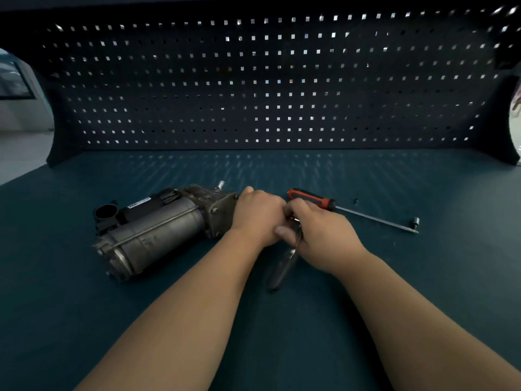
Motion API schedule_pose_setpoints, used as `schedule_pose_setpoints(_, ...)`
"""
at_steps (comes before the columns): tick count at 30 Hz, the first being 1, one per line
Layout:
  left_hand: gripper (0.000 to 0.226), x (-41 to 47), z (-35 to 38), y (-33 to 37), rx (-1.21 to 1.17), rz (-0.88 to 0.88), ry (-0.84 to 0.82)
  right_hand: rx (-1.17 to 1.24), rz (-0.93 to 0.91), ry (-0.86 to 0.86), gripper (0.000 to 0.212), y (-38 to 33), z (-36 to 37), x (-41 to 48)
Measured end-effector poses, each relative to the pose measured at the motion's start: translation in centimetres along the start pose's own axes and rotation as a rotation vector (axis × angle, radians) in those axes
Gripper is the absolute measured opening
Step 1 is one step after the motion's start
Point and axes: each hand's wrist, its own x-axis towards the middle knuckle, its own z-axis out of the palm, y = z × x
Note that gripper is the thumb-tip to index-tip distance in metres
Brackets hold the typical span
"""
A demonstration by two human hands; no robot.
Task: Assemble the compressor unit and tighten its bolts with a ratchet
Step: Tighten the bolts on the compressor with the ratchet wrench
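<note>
L hand (258, 214) gripping R end of compressor (158, 230), which is lying on its side on bench (423, 277), left of ctr | R hand (318, 232) gripping ratchet (283, 266) handle, head hidden btwn my hands | risk: can't see if the head is seating square; if it's sitting crooked I'm prob rounding the bolt or slipping off

The scene was dim; light came through the pegboard (253, 80) holes, speckling the far edge of the bench (451, 221). Wide-angle bending curved the corners; the ratchet (282, 266) was blurred.
</note>
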Motion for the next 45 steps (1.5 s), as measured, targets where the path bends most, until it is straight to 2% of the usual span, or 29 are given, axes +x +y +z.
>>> schedule_pose_setpoints(2, 0.026, -0.5, 0.5, 0.3, -0.038, -0.013, 0.015, 0.219, 0.183, -0.082, 0.026, -0.3, 0.1, 0.1)
schedule_pose_setpoints(3, 0.02, -1.0, 1.0, 0.5, -0.082, -0.021, 0.083, 0.388, 0.292, -0.087, 0.026, -0.7, 0.2, 0.3)
schedule_pose_setpoints(5, 0.017, -1.9, 1.6, 0.8, -0.169, -0.038, 0.192, 0.783, 0.538, -0.089, 0.037, -1.5, 0.2, 1.2)
schedule_pose_setpoints(8, 0.025, -2.3, 1.8, 0.6, -0.196, -0.001, 0.214, 1.368, 0.954, -0.211, 0.044, -1.8, -0.3, 2.4)
schedule_pose_setpoints(10, 0.021, -2.3, 1.6, 0.3, -0.205, 0.016, 0.217, 1.556, 1.121, -0.307, 0.048, -1.8, -0.6, 2.4)
schedule_pose_setpoints(12, 0.018, -2.2, 1.7, 0.1, -0.169, 0.034, 0.194, 1.478, 1.113, -0.309, 0.048, -1.9, -0.3, 2.1)
schedule_pose_setpoints(14, 0.015, -2.2, 1.7, 0.3, -0.135, 0.033, 0.167, 1.247, 0.975, -0.198, 0.046, -2.2, 0.0, 1.8)
schedule_pose_setpoints(16, 0.016, -2.0, 1.5, 0.3, -0.133, 0.003, 0.154, 0.835, 0.674, -0.063, 0.044, -2.2, -0.2, 1.3)
schedule_pose_setpoints(19, 0.019, -1.9, 1.1, -0.1, -0.183, -0.001, 0.125, 0.069, 0.007, 0.007, 0.032, -1.7, -0.5, 0.4)
schedule_pose_setpoints(20, 0.022, -1.8, 1.0, -0.3, -0.197, 0.007, 0.105, -0.055, -0.123, 0.02, 0.031, -1.7, -0.5, 0.3)
schedule_pose_setpoints(21, 0.024, -1.8, 0.9, -0.5, -0.204, 0.007, 0.085, -0.079, -0.15, 0.017, 0.03, -1.7, -0.4, 0.3)
schedule_pose_setpoints(22, 0.022, -1.9, 0.9, -0.6, -0.213, 0.002, 0.078, -0.047, -0.099, 0.001, 0.028, -1.9, -0.5, 0.4)
schedule_pose_setpoints(24, 0.014, -2.0, 1.3, -0.4, -0.22, -0.004, 0.125, 0.223, 0.156, -0.025, 0.026, -2.8, -0.6, 0.7)
schedule_pose_setpoints(25, 0.016, -2.2, 1.5, -0.2, -0.225, 0.0, 0.15, 0.507, 0.364, -0.069, 0.031, -3.0, -0.8, 1.1)
schedule_pose_setpoints(27, 0.029, -2.4, 1.6, 0.2, -0.261, -0.018, 0.188, 1.281, 0.894, -0.184, 0.041, -2.6, -1.0, 2.0)
schedule_pose_setpoints(28, 0.031, -2.5, 1.7, 0.2, -0.276, -0.029, 0.205, 1.559, 1.084, -0.229, 0.044, -2.4, -1.0, 2.2)
schedule_pose_setpoints(29, 0.031, -2.5, 1.8, 0.2, -0.278, -0.04, 0.204, 1.68, 1.176, -0.244, 0.045, -2.1, -1.0, 2.3)
schedule_pose_setpoints(32, 0.03, -2.5, 2.0, 0.1, -0.269, -0.048, 0.176, 1.555, 1.153, -0.277, 0.047, -1.7, -0.5, 2.3)
schedule_pose_setpoints(35, 0.029, -2.3, 2.0, 0.2, -0.264, -0.061, 0.182, 1.349, 1.033, -0.196, 0.045, -2.0, -0.4, 2.1)
schedule_pose_setpoints(37, 0.018, -2.0, 2.0, 0.3, -0.249, -0.072, 0.183, 0.905, 0.793, -0.081, 0.047, -1.8, -0.4, 1.7)
schedule_pose_setpoints(38, 0.012, -1.8, 2.0, 0.3, -0.236, -0.078, 0.171, 0.639, 0.612, -0.038, 0.045, -1.7, -0.5, 1.4)
schedule_pose_setpoints(40, 0.017, -1.4, 1.9, 0.2, -0.217, -0.089, 0.157, 0.183, 0.163, -0.044, 0.044, -1.3, -0.8, 0.8)
schedule_pose_setpoints(41, 0.024, -1.3, 1.7, 0.0, -0.214, -0.087, 0.156, 0.041, 0.013, -0.075, 0.045, -1.3, -0.9, 0.6)
schedule_pose_setpoints(43, 0.032, -1.2, 1.5, -0.4, -0.205, -0.084, 0.14, -0.069, -0.044, -0.118, 0.05, -1.4, -0.7, 0.5)
schedule_pose_setpoints(45, 0.027, -1.4, 1.7, -0.4, -0.202, -0.08, 0.117, 0.119, 0.115, -0.127, 0.038, -1.9, -0.2, 0.4)
